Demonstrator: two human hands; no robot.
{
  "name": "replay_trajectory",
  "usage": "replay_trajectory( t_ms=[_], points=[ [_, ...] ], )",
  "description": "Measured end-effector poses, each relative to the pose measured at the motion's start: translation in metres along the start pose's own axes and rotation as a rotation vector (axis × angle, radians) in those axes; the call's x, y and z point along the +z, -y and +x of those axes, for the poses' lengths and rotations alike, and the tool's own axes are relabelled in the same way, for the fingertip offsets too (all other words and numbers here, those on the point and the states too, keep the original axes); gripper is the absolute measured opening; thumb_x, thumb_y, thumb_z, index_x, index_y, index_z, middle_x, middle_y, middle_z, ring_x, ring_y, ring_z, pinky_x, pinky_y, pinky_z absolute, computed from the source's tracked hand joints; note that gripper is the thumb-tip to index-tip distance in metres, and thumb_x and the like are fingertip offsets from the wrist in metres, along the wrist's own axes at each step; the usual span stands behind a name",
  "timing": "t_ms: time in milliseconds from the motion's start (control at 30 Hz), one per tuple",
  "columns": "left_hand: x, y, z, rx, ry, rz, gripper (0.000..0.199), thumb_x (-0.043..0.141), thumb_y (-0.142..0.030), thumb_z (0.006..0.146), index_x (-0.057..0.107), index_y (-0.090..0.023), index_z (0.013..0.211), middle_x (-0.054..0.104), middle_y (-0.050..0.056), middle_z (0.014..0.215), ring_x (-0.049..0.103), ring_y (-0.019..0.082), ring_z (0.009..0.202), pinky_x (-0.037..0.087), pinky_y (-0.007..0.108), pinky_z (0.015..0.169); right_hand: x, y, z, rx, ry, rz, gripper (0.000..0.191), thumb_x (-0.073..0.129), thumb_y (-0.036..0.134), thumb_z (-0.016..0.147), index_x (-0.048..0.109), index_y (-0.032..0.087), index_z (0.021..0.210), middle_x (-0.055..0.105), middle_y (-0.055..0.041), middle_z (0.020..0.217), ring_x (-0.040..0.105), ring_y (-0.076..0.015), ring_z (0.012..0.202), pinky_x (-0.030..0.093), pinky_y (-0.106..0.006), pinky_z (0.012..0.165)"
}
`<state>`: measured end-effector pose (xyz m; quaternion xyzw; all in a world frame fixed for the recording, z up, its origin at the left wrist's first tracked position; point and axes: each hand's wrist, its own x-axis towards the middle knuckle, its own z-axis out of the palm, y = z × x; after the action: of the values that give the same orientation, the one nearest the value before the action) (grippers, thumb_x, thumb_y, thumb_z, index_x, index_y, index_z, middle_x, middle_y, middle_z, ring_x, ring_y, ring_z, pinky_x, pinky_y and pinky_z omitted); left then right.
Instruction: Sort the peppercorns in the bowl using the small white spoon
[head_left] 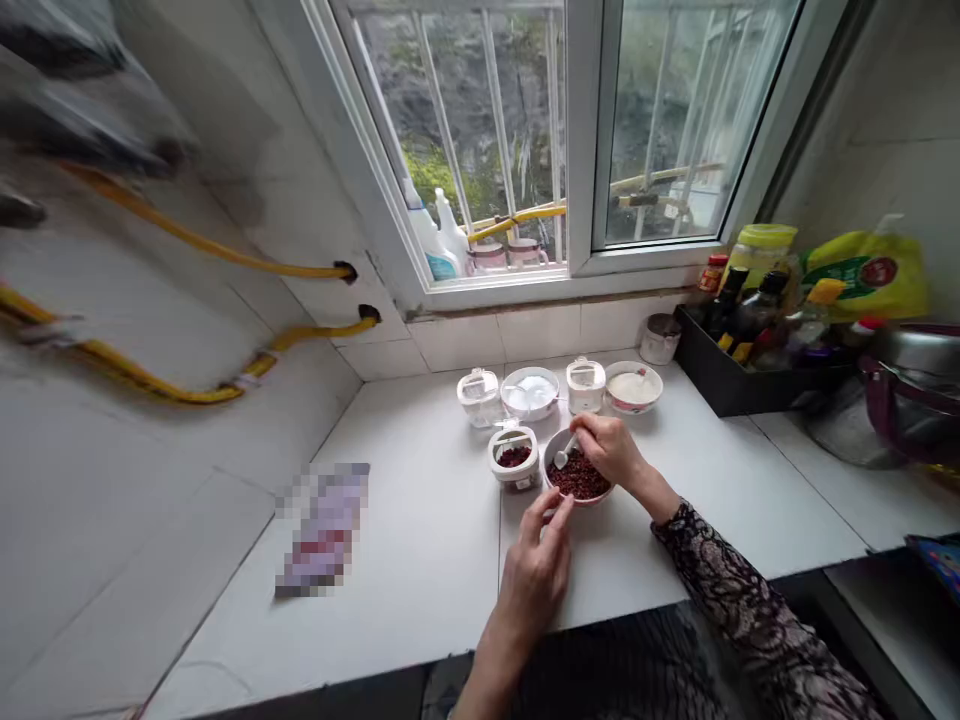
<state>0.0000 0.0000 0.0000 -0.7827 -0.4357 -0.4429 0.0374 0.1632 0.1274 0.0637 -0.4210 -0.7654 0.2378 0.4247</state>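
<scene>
My right hand [609, 449] is closed on the handle of a small white spoon [562, 455], whose head rests among dark red grains in a bowl [578, 477]. At the bowl's near rim is my left hand [538, 562], fingers apart and fingertips touching the edge. Just left of the bowl stands an open clear jar [514, 476] with some of the same red grains. Behind are a lidded jar [479, 397], a bowl of white contents [530, 393], another clear jar [585, 386] and a bowl of pale grains [634, 387].
A black tray [724, 385] of bottles stands at the right, near a metal pot [919, 370]. A metal cup [660, 339] is by the back wall. At the left lies a blurred purple packet [326, 530]. Yellow pipes [187, 395] run along the left wall.
</scene>
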Motion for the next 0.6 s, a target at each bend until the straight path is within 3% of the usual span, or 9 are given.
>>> replay_trajectory(
  t_ms=[267,600],
  points=[
    [-0.0001,0.0022,-0.0011,-0.021,0.017,-0.022,0.055,0.044,0.000,0.094,0.049,-0.021,0.145,0.058,0.016,0.133,0.066,0.022,0.119,0.061,0.034,0.096,0.0021,-0.0013,0.0000,0.052,0.081,0.144,0.021,0.048,0.009,0.084,0.062,0.022,0.076,0.056,0.0063,0.049,0.054,-0.0130,0.046,0.044,-0.023,0.054],
    [-0.0005,0.0025,-0.0005,-0.020,0.020,-0.019,0.054,0.044,-0.001,0.095,0.049,-0.021,0.145,0.058,0.015,0.133,0.067,0.021,0.116,0.061,0.033,0.095,-0.0014,-0.0003,0.0008,0.147,0.001,0.295,0.015,0.050,0.016,0.082,0.062,0.022,0.075,0.057,0.0053,0.048,0.056,-0.0139,0.045,0.045,-0.024,0.053]
  ],
)
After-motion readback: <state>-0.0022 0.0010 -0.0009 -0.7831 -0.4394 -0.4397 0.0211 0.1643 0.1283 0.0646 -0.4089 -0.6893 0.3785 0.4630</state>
